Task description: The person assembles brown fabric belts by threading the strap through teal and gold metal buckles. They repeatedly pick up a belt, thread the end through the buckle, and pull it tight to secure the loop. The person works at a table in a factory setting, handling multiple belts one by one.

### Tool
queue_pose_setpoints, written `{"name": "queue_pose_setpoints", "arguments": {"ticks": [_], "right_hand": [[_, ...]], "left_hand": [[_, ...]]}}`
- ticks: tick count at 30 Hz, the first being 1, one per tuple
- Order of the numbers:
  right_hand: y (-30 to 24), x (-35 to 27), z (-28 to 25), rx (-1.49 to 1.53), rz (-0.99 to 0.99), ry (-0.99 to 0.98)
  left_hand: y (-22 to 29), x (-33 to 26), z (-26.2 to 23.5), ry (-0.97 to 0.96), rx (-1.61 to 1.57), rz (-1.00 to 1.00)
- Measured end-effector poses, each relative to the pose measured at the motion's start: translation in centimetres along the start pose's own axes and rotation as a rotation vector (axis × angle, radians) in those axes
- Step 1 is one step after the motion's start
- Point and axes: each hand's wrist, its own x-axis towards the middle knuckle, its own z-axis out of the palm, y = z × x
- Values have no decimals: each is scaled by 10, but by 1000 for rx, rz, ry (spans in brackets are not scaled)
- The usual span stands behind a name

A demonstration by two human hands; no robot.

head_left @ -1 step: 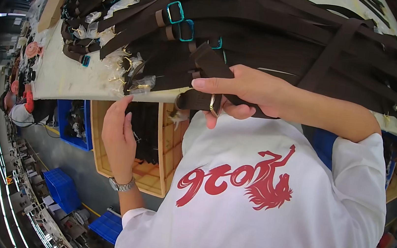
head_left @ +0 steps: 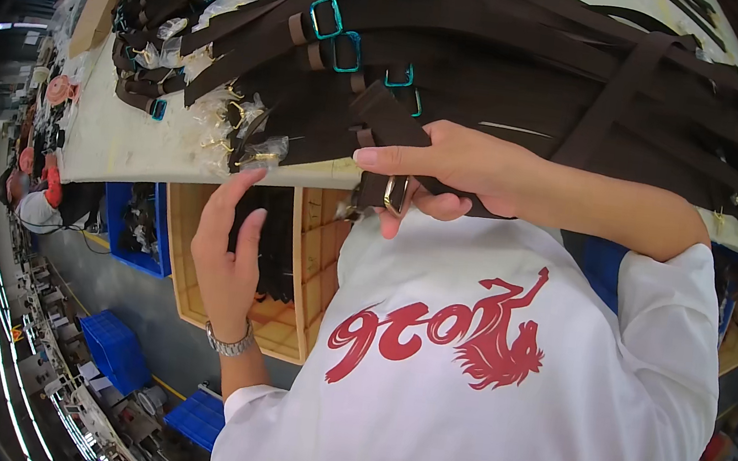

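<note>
In my right hand (head_left: 450, 171) is a dark brown strap (head_left: 390, 115), pinched between thumb and fingers. Its metal buckle (head_left: 395, 194) hangs below the thumb, beyond the table's near edge. My left hand (head_left: 224, 245), with a watch on the wrist, holds nothing. Its thumb and fingers are apart, and the fingertips are near a small clear plastic wrapping (head_left: 265, 153) at the table edge. Behind both hands lies a broad pile of dark brown straps (head_left: 516, 83), several with buckles covered in blue-green film (head_left: 326, 18).
The pale table (head_left: 136, 142) ends just in front of me. Beneath it stand a wooden crate (head_left: 310, 260) with dark items inside and a blue bin (head_left: 116, 227). More blue crates (head_left: 115, 351) are on the floor at left. A person (head_left: 41, 199) sits farther off.
My left thumb and fingers have spread wider, and the hand has moved slightly right. The buckle end in my right hand has tilted, and its short strap end now points downward.
</note>
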Motion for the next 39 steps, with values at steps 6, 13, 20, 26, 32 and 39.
{"name": "queue_pose_setpoints", "arguments": {"ticks": [6, 13, 20, 26, 32, 39], "right_hand": [[8, -4, 6, 2, -17, 67], [12, -16, -5, -68, -22, 78], [16, -20, -8, -260, -201, 153], [29, -9, -12, -378, -430, 199], [14, -22, -10, -257, -250, 180], [9, -19, 14, -196, -240, 163]], "left_hand": [[38, 31, 60, -339, -297, 116], [25, 29, 82, -316, -492, 34], [27, 26, 89, -352, -752, -143], [20, 28, 83, -514, -933, -240], [13, 35, 85, -547, -1036, -275], [57, 35, 54, -150, -278, 196]]}}
